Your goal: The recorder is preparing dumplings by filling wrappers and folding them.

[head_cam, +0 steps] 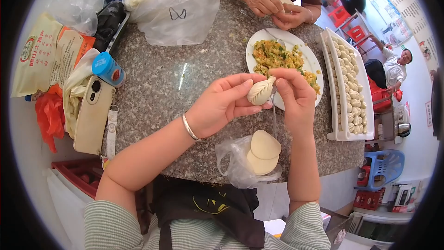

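Note:
A pleated dumpling [261, 92] rests in the fingers of my left hand [227, 100], above the granite table. With thumb and forefinger, my right hand [296, 97] pinches the dumpling's pointed tip. Just beyond my hands lies a white oval plate [250, 55] of chopped vegetable filling [277, 55], with a metal spoon [280, 40] in it. Below my hands, round dough wrappers [265, 149] overlap on a clear plastic bag [233, 159]. A second utensil's thin handle [274, 118] sticks out from under my right hand; its far end is hidden.
A white tray [369, 125] of finished dumplings stands at the right edge. Across the table, another person's hands [277, 8] hold a wrapper. At left are a phone [91, 118], a blue-lidded container [107, 68] and food bags [52, 52]; a plastic bag [177, 10] sits at the back.

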`<state>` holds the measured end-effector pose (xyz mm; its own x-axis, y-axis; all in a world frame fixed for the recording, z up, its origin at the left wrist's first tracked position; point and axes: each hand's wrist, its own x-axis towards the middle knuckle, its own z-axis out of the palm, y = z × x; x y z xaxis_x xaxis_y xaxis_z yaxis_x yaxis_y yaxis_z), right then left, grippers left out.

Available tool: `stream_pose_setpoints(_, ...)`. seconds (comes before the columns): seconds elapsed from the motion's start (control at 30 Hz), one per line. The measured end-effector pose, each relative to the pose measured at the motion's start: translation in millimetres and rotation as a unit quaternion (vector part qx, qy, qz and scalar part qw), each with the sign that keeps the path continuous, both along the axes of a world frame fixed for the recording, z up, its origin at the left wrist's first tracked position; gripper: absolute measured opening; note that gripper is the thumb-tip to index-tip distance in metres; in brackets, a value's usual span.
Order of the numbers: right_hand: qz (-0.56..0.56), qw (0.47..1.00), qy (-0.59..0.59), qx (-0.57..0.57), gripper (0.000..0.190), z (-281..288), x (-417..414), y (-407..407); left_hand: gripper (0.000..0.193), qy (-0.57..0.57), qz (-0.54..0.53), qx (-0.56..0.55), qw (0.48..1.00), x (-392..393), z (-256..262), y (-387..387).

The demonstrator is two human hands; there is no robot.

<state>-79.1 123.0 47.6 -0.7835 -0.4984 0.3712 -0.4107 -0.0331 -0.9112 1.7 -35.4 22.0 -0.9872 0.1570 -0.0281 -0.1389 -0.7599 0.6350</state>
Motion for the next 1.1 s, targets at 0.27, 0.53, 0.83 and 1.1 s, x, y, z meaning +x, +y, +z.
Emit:
stream_pose_setpoints(0.27, 0.046, 0.999, 0.024, -0.006, 0.017, 2, -3, 3, 0.037, 0.004, -0.026, 0.031, 0.999, 2, 0, -7)
stream_pose_setpoints(0.53, 0.069, 0.947, 0.256, 0.183, 0.048, 13, 13, 21, 0.040, -0.015, 0.042, -0.199, 0.979, 10, 10, 11)
stream_pose_setpoints(0.83, -0.340, 0.918, 0.092, 0.180, 0.038, 47, -68, 214, 0.019, 0.256, 0.096, -0.699, 0.661, 10, 1, 30)
stream_pose_setpoints(1.1, -0.353, 0.930, 0.086, 0.054, 0.034, 48, -132, 262, 0.020, 0.209, 0.043, -0.637, 0.741, 15, -9, 25)
